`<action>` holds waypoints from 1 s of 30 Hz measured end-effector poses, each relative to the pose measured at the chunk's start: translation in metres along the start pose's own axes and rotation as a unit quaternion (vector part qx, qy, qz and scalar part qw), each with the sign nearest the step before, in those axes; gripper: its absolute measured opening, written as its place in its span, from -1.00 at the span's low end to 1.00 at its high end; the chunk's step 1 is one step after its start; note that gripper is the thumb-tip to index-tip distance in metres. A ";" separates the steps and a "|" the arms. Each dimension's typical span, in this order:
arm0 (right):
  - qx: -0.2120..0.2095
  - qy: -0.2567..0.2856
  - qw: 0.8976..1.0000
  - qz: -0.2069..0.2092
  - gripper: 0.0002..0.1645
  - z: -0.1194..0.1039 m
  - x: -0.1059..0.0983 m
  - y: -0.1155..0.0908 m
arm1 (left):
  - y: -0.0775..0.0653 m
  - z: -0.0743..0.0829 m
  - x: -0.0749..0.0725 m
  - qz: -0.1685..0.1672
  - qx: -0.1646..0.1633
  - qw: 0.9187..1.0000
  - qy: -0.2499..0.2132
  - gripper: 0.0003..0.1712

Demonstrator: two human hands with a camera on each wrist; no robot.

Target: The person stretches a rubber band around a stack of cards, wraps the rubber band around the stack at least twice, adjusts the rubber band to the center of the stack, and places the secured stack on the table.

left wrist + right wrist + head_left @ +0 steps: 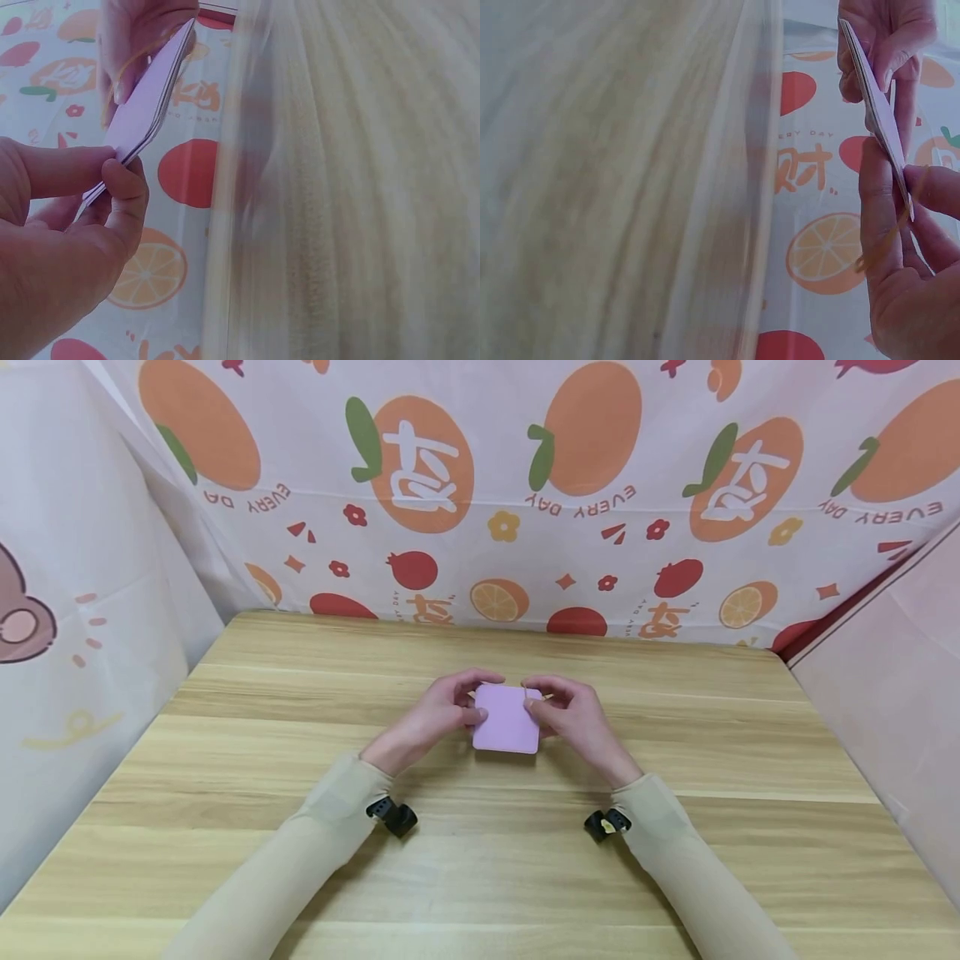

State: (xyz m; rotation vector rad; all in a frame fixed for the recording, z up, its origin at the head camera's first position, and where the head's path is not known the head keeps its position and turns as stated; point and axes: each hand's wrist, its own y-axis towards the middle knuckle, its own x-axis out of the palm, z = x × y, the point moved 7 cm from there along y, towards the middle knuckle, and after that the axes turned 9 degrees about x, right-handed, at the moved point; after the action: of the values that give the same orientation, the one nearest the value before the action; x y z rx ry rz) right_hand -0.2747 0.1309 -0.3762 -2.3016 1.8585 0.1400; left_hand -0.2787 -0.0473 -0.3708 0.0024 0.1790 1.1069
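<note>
While both hands pinch its sides, the purple card stack (506,718) lies flat.

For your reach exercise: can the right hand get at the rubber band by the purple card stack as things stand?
Probably yes: the right hand already pinches the purple card stack, and the rubber band loops across its fingers, unobstructed.

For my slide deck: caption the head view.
Both hands, left and right, pinch a lilac card stack above a wooden table.
</note>
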 end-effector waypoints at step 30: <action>0.014 0.040 0.999 -0.018 -0.54 -0.001 0.000 0.000 | -0.005 -0.009 -0.012 0.051 0.004 0.998 -0.046 -0.91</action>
State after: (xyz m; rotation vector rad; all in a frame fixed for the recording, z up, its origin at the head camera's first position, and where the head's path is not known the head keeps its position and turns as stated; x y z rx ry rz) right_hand -0.2746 0.1306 -0.3756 -2.3544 1.8414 0.0174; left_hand -0.2813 -0.0609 -0.3788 0.0709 0.1023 1.2046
